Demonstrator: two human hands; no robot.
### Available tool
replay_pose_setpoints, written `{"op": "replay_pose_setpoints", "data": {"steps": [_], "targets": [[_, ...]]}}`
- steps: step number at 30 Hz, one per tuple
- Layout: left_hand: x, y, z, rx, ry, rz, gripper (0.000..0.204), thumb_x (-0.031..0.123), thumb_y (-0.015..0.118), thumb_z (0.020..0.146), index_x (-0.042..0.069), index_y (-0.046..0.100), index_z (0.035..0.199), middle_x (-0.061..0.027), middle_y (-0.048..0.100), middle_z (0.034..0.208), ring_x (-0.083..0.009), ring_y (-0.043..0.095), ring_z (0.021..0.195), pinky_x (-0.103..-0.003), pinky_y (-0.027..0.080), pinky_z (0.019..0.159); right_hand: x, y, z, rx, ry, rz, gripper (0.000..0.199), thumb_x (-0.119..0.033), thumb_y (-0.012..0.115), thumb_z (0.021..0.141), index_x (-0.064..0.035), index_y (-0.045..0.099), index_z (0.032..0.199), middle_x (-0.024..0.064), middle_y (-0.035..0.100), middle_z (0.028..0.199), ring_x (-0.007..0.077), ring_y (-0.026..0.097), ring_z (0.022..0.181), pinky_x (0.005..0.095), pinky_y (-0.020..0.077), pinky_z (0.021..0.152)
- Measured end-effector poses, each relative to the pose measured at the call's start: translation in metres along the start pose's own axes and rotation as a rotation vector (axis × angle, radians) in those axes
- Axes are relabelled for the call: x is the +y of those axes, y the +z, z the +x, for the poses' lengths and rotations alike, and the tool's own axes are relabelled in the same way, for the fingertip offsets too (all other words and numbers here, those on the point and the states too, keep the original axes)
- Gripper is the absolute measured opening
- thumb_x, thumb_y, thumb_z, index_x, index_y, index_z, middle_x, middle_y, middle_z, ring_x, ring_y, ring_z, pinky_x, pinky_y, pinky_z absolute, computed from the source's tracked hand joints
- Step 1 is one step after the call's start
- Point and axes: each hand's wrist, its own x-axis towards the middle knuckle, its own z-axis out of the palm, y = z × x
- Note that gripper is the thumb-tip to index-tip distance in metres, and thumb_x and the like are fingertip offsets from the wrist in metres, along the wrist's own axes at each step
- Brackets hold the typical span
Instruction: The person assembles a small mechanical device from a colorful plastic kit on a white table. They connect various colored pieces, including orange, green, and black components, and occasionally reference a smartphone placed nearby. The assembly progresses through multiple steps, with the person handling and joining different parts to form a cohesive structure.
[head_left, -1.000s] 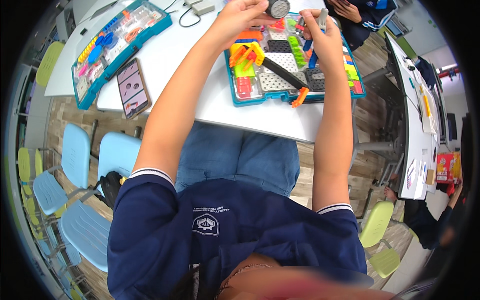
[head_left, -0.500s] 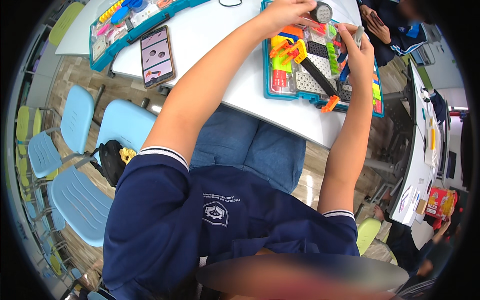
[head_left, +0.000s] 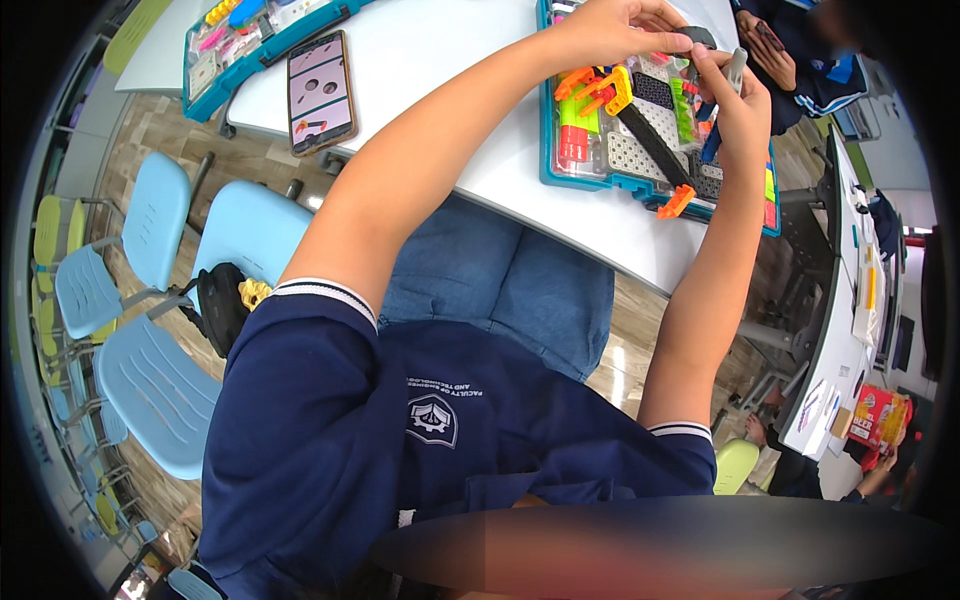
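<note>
My left hand pinches a dark grey toy wheel between thumb and fingers. Close against it is my right hand, fingers closed around a light grey plastic building piece that sticks up past the fingertips. A blue piece shows under the right hand; whether it joins the grey one is hidden. Below both hands lies a teal parts case filled with building pieces. On top of it rests a black beam with yellow and orange parts at its upper end and an orange piece at its lower end.
A phone displaying pictures of parts lies on the white table, left of the case. Another teal case stands at the far left. A person holding a phone sits across. Blue chairs are at my left.
The left hand has brought the wheel rightward and down to the right hand's fingertips, and the wheel has turned. The whole view has shifted slightly.
</note>
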Motion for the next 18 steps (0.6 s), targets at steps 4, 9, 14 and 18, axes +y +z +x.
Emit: {"op": "replay_pose_setpoints", "data": {"steps": [4, 9, 14, 18], "targets": [[-0.001, 0.002, 0.002, 0.035, 0.033, 0.103, 0.027, 0.018, 0.070, 0.098, -0.003, 0.066, 0.116, -0.0099, 0.074, 0.100, -0.0155, 0.070, 0.088, -0.030, 0.056, 0.075, 0.000, 0.000, 0.001, 0.019, 0.002, -0.020, 0.026, -0.028, 0.079, 0.092, -0.0024, 0.076, 0.091, -0.0070, 0.054, 0.070, 0.0030, 0.042, 0.065, 0.0228, 0.0278, 0.060], [-0.007, 0.001, 0.000, 0.101, 0.092, 0.305, 0.021, 0.011, 0.074, 0.092, -0.003, 0.070, 0.106, -0.0138, 0.076, 0.098, -0.0199, 0.072, 0.087, -0.033, 0.056, 0.076, -0.002, -0.002, 0.001, 0.041, 0.011, -0.046, 0.026, -0.028, 0.079, 0.092, -0.0025, 0.077, 0.095, -0.0071, 0.053, 0.070, 0.0032, 0.042, 0.065, 0.0227, 0.0287, 0.060], [-0.002, -0.013, -0.007, -0.068, 0.459, 0.730, 0.021, 0.010, 0.081, 0.079, -0.001, 0.073, 0.095, -0.0164, 0.074, 0.091, -0.0323, 0.072, 0.086, -0.040, 0.055, 0.079, -0.002, -0.004, 0.002, 0.047, 0.034, -0.065, 0.027, -0.029, 0.079, 0.091, -0.0023, 0.077, 0.094, -0.0073, 0.052, 0.069, 0.0030, 0.041, 0.064, 0.0227, 0.0277, 0.059], [0.004, -0.017, -0.005, -0.127, 0.430, 0.859, 0.024, 0.011, 0.081, 0.076, 0.001, 0.074, 0.097, -0.0166, 0.073, 0.090, -0.0346, 0.070, 0.087, -0.042, 0.055, 0.082, 0.001, -0.004, 0.002, 0.045, 0.014, -0.068, 0.027, -0.029, 0.080, 0.091, -0.0024, 0.077, 0.093, -0.0075, 0.050, 0.068, 0.0025, 0.040, 0.063, 0.0226, 0.0265, 0.057]]}}
